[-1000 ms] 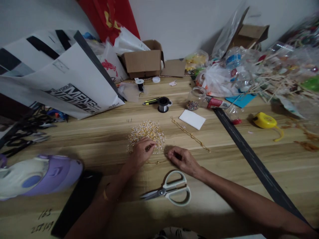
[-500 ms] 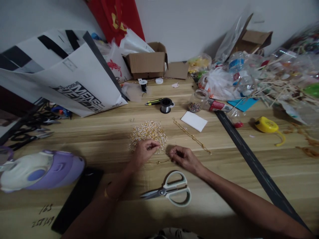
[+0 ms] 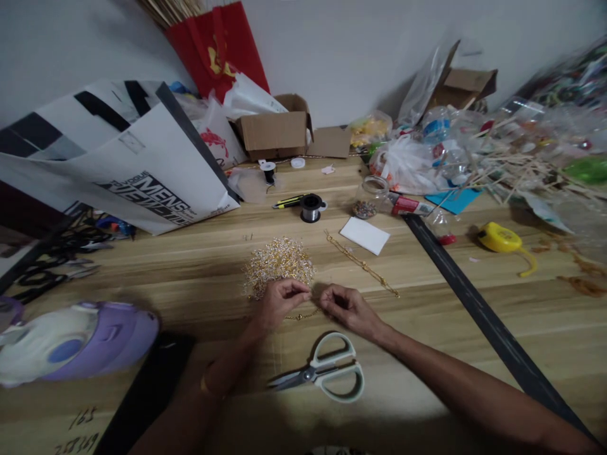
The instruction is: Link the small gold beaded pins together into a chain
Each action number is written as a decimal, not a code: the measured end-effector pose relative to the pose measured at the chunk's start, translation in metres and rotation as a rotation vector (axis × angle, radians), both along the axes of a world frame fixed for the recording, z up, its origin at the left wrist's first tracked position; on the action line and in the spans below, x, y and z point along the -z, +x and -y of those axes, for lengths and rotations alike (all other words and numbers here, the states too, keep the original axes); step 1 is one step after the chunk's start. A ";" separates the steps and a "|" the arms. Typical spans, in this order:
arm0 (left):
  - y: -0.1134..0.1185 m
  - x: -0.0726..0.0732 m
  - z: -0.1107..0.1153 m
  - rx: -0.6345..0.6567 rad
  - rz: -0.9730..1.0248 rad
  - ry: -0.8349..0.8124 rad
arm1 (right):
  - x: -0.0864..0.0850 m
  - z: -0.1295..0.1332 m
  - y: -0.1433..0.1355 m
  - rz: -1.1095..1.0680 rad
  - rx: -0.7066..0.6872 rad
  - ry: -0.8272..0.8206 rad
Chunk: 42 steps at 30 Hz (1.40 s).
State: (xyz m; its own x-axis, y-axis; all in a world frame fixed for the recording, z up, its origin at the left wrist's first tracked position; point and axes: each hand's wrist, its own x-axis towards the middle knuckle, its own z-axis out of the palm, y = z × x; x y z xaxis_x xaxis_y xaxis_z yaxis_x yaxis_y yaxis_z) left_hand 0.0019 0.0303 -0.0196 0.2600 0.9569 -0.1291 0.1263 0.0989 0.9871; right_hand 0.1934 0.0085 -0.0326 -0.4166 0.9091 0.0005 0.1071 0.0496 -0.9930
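Observation:
My left hand (image 3: 283,302) is closed in a pinch at the near edge of a pile of gold and clear beads (image 3: 277,259). Whatever sits between its fingertips is too small to make out. Just to the right, my right hand (image 3: 349,309) pinches the end of a thin gold chain (image 3: 300,316), which runs left across the tabletop under my left hand. The fingertips of both hands are close together but apart. A second gold chain (image 3: 363,263) lies stretched out beyond my right hand. Scissors (image 3: 315,370) with pale handles rest nearer to me, blades pointing left.
A wire spool (image 3: 311,208), a jar of beads (image 3: 368,199) and a white card (image 3: 365,236) stand or lie farther back. A yellow tape measure (image 3: 500,238) is at right, near heaped plastic and sticks. At left are a large paper bag (image 3: 156,164) and a black flat object (image 3: 147,385).
My left hand has moved right, bringing its fingertips nearer to my right hand, which still pinches the chain. The whole view has shifted slightly.

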 end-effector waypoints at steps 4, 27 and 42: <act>0.002 0.001 0.000 0.006 0.010 -0.049 | 0.000 0.001 0.000 -0.014 0.020 0.019; 0.006 -0.002 -0.001 -0.006 -0.044 -0.036 | 0.001 -0.001 0.003 -0.065 0.010 0.041; 0.007 -0.002 0.000 0.024 0.000 -0.087 | 0.002 -0.001 0.003 -0.039 -0.009 0.051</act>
